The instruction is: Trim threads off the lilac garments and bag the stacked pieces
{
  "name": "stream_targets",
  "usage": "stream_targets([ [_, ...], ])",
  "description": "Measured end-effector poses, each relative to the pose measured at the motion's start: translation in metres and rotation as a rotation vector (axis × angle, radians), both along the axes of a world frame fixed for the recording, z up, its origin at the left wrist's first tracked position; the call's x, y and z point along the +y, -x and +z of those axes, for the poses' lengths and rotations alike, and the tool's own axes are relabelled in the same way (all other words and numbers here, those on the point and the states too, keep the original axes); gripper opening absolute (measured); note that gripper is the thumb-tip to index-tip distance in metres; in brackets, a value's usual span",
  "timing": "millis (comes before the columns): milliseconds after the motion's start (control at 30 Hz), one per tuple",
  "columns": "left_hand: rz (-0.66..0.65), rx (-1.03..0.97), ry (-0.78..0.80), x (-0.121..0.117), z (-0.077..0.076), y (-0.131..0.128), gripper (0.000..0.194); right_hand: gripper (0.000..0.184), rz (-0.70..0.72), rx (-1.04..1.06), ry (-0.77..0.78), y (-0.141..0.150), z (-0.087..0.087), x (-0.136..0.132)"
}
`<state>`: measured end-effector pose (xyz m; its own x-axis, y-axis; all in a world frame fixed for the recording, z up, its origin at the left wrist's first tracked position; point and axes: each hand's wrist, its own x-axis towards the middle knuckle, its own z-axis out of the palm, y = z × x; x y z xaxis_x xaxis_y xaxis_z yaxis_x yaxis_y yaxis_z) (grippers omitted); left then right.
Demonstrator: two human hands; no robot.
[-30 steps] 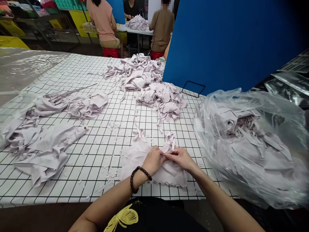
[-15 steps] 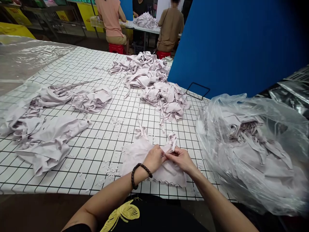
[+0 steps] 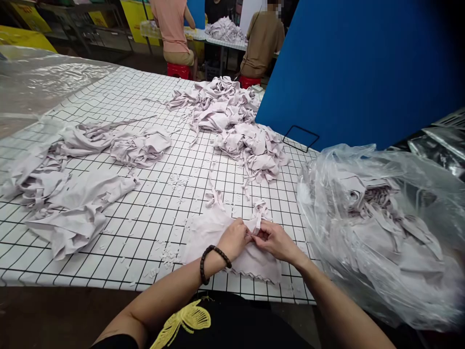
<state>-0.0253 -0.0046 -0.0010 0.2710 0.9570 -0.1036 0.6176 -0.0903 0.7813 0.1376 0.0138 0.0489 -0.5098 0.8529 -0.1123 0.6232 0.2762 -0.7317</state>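
Observation:
A pale pink camisole top point(image 3: 207, 230) with thin straps lies spread on the grid-patterned table cover point(image 3: 145, 232) right before me. My left hand point(image 3: 235, 238), with a dark bead bracelet at the wrist, pinches the fabric near the top's upper edge. Close against it, my right hand point(image 3: 273, 240) is closed on the same edge, beside the gathered right strap. The fingertips of both hands nearly meet, and the exact bit of cloth between them is hidden. Small white scraps point(image 3: 169, 254) are scattered left of the top.
Heaps of similar garments lie left point(image 3: 80, 198) and farther back point(image 3: 225, 109). At right stands a clear plastic bag point(image 3: 316, 194) full of folded garments. A blue board point(image 3: 348, 72) with a black wire stand point(image 3: 301, 138) rises behind. Co-workers sit at a far table.
The view has shifted slightly. My right-hand fingers have curled in more at the top's edge; both hands stay at the same spot on the cloth.

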Motion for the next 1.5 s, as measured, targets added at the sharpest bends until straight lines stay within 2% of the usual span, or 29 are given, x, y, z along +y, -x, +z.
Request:
stream_targets([
  [100, 0.002, -0.009, -0.003, 0.0, 0.0, 0.0, 0.008, 0.015, 0.085, -0.078, -0.071, 0.001, 0.004, 0.006],
  [167, 0.005, -0.005, -0.005, 0.0, 0.001, 0.0, 0.01, 0.019, 0.089, -0.087, -0.047, 0.0, 0.003, 0.009],
  [400, -0.002, -0.002, -0.019, 0.002, -0.004, 0.002, 0.013, 0.029, -0.069, 0.053, 0.349, -0.01, -0.012, 0.017],
  [533, -0.025, -0.006, -0.022, 0.003, -0.005, 0.004, 0.012, 0.03, -0.091, 0.118, 0.442, -0.012, -0.016, 0.018],
  [600, -0.038, 0.012, -0.027, 0.003, -0.004, 0.004, 0.013, 0.029, -0.063, 0.093, 0.381, -0.011, -0.014, 0.018],
  [800, -0.04, 0.001, -0.017, 0.002, 0.001, 0.003, 0.014, 0.014, 0.162, -0.112, -0.067, -0.001, 0.003, 0.014],
  [900, -0.021, -0.023, 0.003, 0.002, 0.0, 0.002, 0.018, 0.013, 0.184, -0.165, -0.123, 0.002, 0.008, 0.015],
  [967, -0.019, -0.029, 0.014, 0.003, 0.0, 0.003, 0.02, 0.015, 0.152, -0.162, -0.054, 0.001, 0.007, 0.019],
  [1133, -0.037, -0.003, 0.012, 0.005, 0.0, 0.007, 0.023, 0.027, -0.033, 0.033, 0.441, -0.006, -0.004, 0.03],
  [1200, -0.067, -0.004, -0.006, 0.005, 0.0, 0.009, 0.024, 0.029, -0.074, 0.124, 0.554, -0.007, -0.006, 0.032],
  [1367, -0.102, 0.004, -0.019, 0.005, 0.002, 0.01, 0.024, 0.03, -0.1, 0.16, 0.62, -0.007, -0.005, 0.033],
  [1500, -0.101, -0.003, -0.013, 0.005, 0.004, 0.01, 0.024, 0.028, -0.056, 0.106, 0.536, -0.007, -0.005, 0.031],
])
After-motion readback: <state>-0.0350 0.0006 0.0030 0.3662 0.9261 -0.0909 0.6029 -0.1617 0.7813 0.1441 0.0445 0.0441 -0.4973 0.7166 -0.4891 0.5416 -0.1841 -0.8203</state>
